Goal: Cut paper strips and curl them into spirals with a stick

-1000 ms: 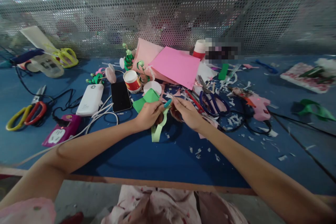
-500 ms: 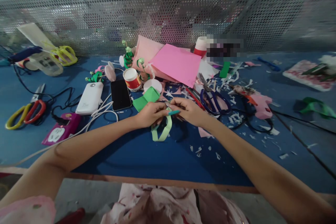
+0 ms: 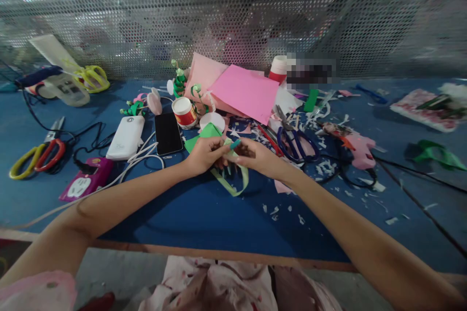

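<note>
The left hand [image 3: 204,156] pinches the light green strip [image 3: 244,180] at its upper part; the right hand [image 3: 260,156] meets it with bent fingers, grip closure not determinable. The strip loops below both hands, above the worktop [image 3: 219,226].

Caution: uneven pull may crease or twist the strip; a loose pinch may release the loop. Left-hand drift may displace the green paper [image 3: 191,144] beside it.

Containers: red-and-white tub [image 3: 185,116], beyond the left hand; white-topped red container [image 3: 278,74], beyond the right. Contents of both: not determinable.
</note>
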`<state>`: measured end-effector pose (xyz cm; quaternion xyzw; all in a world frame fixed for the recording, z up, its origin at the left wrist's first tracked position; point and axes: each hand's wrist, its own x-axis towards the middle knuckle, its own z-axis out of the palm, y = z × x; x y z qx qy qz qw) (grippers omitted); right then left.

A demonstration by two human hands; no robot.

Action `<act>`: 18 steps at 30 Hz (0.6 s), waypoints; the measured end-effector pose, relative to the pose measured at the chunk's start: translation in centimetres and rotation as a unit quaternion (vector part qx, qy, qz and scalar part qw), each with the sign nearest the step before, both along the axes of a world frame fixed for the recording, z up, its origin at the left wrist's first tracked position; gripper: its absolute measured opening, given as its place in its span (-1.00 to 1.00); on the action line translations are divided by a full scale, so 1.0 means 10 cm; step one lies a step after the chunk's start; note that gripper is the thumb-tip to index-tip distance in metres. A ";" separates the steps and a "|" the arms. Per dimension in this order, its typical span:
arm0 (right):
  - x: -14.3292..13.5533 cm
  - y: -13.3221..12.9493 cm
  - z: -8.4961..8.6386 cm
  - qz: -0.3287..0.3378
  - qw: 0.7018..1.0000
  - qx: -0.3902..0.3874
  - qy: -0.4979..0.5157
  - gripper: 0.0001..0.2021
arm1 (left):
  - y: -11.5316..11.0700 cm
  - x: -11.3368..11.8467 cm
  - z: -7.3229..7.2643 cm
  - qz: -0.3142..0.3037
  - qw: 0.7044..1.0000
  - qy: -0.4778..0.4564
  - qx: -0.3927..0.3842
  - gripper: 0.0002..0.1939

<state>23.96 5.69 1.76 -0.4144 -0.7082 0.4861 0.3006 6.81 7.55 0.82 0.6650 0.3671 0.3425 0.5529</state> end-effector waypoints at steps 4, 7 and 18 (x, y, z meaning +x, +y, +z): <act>-0.03 -0.02 0.07 0.034 0.997 -0.073 -0.004 -0.67 | 0.01 -0.02 -0.01 0.042 0.998 -0.004 0.039 -0.65; -0.01 -0.01 0.10 0.072 0.988 -0.135 0.033 -0.66 | 0.02 -0.03 -0.01 0.058 0.997 -0.007 0.056 -0.66; 0.05 -0.01 0.14 0.070 0.987 -0.142 -0.021 -0.66 | 0.10 0.00 0.00 0.045 0.998 -0.045 -0.011 -0.68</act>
